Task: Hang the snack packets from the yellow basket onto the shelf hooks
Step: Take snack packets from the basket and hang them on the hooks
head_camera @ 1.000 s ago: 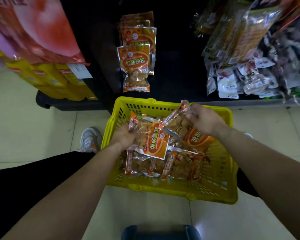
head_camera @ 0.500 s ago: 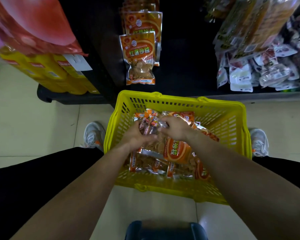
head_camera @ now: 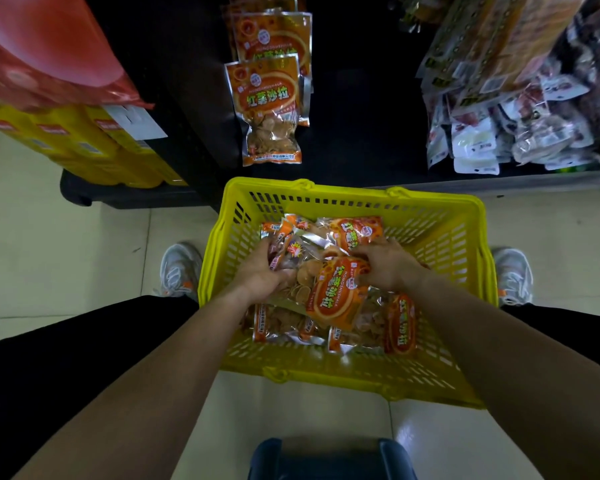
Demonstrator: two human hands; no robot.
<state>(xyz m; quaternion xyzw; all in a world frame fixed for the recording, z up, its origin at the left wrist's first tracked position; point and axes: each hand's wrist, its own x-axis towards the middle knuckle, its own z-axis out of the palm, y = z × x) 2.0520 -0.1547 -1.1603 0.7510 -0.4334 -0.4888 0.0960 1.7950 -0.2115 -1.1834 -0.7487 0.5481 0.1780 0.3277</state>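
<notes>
Both arms reach down into the yellow plastic basket (head_camera: 361, 199); left hand (head_camera: 261, 273) and right hand (head_camera: 388, 266) each grip orange-and-clear snack packets (head_camera: 336, 301).

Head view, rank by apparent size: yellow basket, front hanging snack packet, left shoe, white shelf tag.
Largest first:
yellow basket
front hanging snack packet
left shoe and white shelf tag, too alike to rank
</notes>
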